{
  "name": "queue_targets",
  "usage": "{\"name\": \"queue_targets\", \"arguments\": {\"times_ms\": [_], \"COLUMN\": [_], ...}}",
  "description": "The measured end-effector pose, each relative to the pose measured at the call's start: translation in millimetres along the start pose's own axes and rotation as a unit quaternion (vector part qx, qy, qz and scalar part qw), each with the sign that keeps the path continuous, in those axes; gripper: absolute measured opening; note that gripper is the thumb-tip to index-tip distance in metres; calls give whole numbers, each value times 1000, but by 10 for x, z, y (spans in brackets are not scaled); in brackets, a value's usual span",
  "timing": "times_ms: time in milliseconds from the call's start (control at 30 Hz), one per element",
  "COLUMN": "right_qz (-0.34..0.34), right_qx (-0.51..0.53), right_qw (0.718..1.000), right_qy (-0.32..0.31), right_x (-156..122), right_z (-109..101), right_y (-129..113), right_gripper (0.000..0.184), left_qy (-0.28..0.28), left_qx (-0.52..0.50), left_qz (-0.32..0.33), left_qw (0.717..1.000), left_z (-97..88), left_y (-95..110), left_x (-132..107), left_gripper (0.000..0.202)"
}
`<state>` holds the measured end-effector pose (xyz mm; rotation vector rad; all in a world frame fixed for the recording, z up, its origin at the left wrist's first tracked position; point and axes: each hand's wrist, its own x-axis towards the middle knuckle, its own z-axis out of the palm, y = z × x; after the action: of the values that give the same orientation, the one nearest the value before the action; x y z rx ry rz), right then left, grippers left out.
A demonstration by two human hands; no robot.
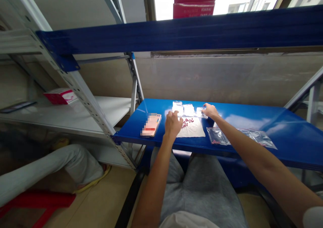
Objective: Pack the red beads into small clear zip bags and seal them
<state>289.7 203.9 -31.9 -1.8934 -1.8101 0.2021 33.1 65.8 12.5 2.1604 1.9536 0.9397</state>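
A white cloth (193, 130) lies on the blue shelf top (249, 117) in front of me, with several small dark red beads (187, 122) scattered on its upper left part. My left hand (173, 124) is at the cloth's left edge beside the beads, its fingers bent and apart; nothing shows in them. Beyond the cloth lie small clear plastic bags (188, 110) in a row. At the right end of that row, my right hand (210, 110) has its fingertips closed on a small clear plastic bag (200, 112). Part of this bag is hidden by the fingers.
A phone (152, 125) lies left of my left hand. Larger clear bags (217, 136) with red pieces lie under my right forearm. A blue crossbeam (176, 38) spans overhead. At left are a white shelf (111, 108), another person's leg (78, 162) and a red stool (47, 201).
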Motion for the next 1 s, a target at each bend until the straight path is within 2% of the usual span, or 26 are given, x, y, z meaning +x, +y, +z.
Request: {"name": "queue_targets", "arguments": {"times_ms": [167, 300, 433, 533, 600, 700, 867, 933, 1000], "right_qz": [66, 80, 80, 67, 56, 47, 35, 26, 11], "right_qx": [-5, 23, 68, 187, 270, 327, 428, 425, 405], "right_qw": [998, 997, 994, 980, 961, 942, 901, 903, 913], "right_qy": [-1, -4, -3, 8, 17, 53, 60, 53, 35], "right_x": [16, -53, -227, -448, -641, -996, -1596, -1736, -1798], "right_z": [-80, -317, -606, -762, -825, -851, -715, -632, -558], "right_y": [-9, 7, 9, -37, -99, -232, -484, -585, -692], "right_gripper": [22, 8, 10, 17, 24, 32, 43, 44, 43], "left_qy": [-16, -17, -19, -16, -11, -16, -60, -70, -47], "left_qx": [-71, -88, -116, -162, -216, -323, -478, -475, -424], "left_qz": [36, 54, 72, 94, 86, 44, -42, -69, -66], "left_qw": [997, 994, 990, 982, 972, 945, 875, 874, 902], "left_z": [359, 577, 758, 821, 791, 643, 283, 138, -5], "left_y": [315, 464, 630, 749, 798, 791, 555, 409, 269], "left_x": [-47, 23, 132, 195, 211, 162, -162, -336, -489], "left_gripper": [33, 34, 44, 48, 43, 29, 17, 20, 26]}}
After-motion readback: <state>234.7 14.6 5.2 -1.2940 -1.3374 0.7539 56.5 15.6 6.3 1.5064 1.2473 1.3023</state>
